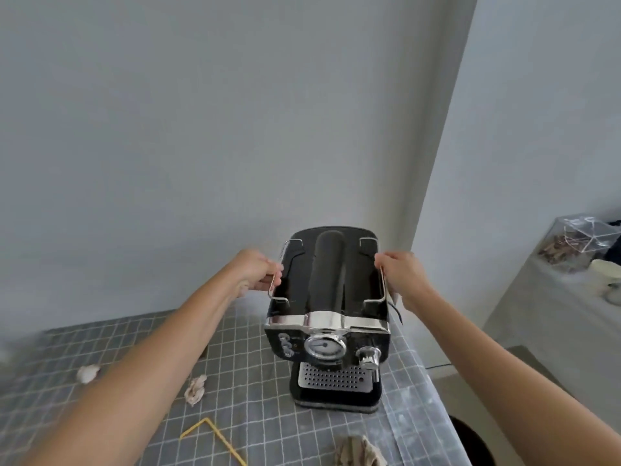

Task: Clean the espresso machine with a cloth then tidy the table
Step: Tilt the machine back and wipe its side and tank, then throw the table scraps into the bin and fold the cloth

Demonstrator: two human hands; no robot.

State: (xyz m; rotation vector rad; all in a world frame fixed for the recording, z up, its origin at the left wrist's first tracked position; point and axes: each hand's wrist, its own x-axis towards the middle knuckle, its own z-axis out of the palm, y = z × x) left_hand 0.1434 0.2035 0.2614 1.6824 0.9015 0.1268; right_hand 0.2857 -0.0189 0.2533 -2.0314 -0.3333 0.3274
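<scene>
The espresso machine [327, 317] is found standing at the far right corner of the checked table [134, 381], close to its right edge, and is gripped at both sides of its top. The fingers of the left hand [257, 270] are curled around the left chrome rail [276, 277]; those of the right hand [401, 274] are closed on the right rail and the upper side wall, though the fingertips on that side are hidden behind the hand. No cloth is held in either hand: the cloth [359, 452] lies crumpled on the table, well below and nearer than the right fingers. Two crumpled scraps [196, 390] and a bent yellow strip [215, 438] lie below and nearer than the left fingers. It is judged that the machine is being repositioned or steadied, not wiped. The main risk is judged to be the thin rails, which may flex or pull loose if the machine's weight is carried on them. A second risk is the table edge just outboard of the right fingers: a shift to that side could tip the base over it. A dark cord [396, 312] beneath the right fingers could snag.
</scene>
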